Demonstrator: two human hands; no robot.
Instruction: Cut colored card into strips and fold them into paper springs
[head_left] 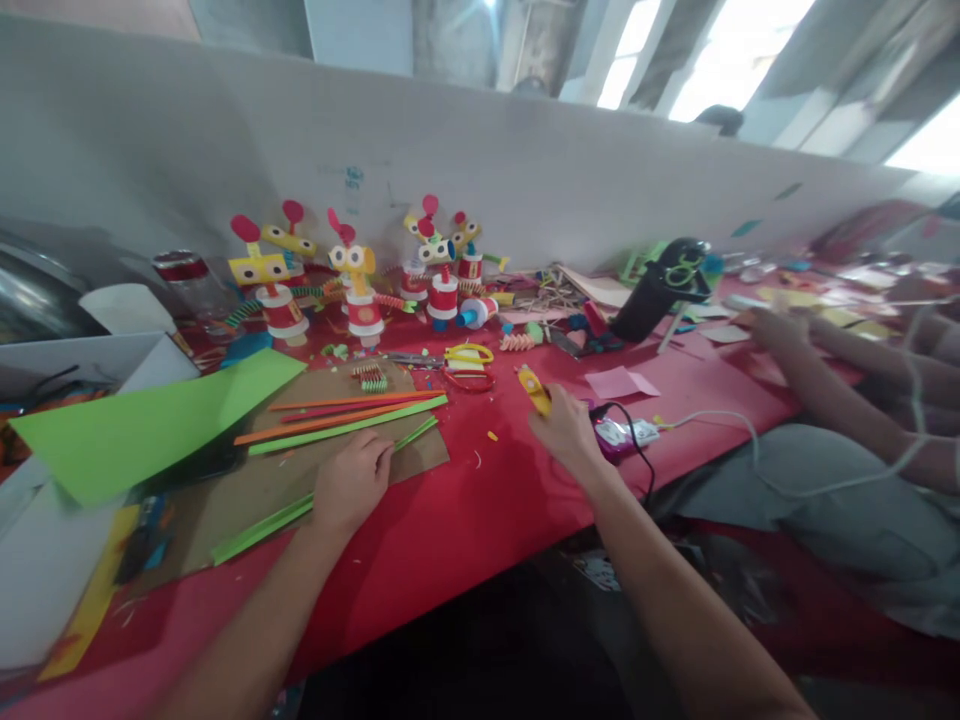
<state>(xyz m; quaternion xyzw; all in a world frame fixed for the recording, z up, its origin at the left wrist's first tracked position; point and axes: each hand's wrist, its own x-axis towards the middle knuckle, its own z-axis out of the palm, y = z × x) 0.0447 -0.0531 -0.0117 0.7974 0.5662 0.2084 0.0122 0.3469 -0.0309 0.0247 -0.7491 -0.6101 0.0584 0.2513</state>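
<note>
My left hand point(352, 485) is closed around folded light-green paper strips point(262, 528), whose far end sticks out past my fingers over a sheet of brown cardboard point(195, 520). Orange, red and green paper strips point(300, 428) lie just beyond it. In my right hand point(566, 430), above the red table, is a yellow glue gun point(533, 391), pointing up and left. A black cord point(646, 455) loops beside that wrist. Yellow-handled scissors point(469, 355) and a red-handled pair point(469, 380) lie between and beyond my hands.
Several red-and-white paper robot figures point(364, 312) stand along the back panel. A green sheet point(165, 425) leans over a box at left. A black cylindrical holder point(652, 295) and a purple-and-white power strip point(621, 437) are at right. Another person's arms point(802, 350) reach in there.
</note>
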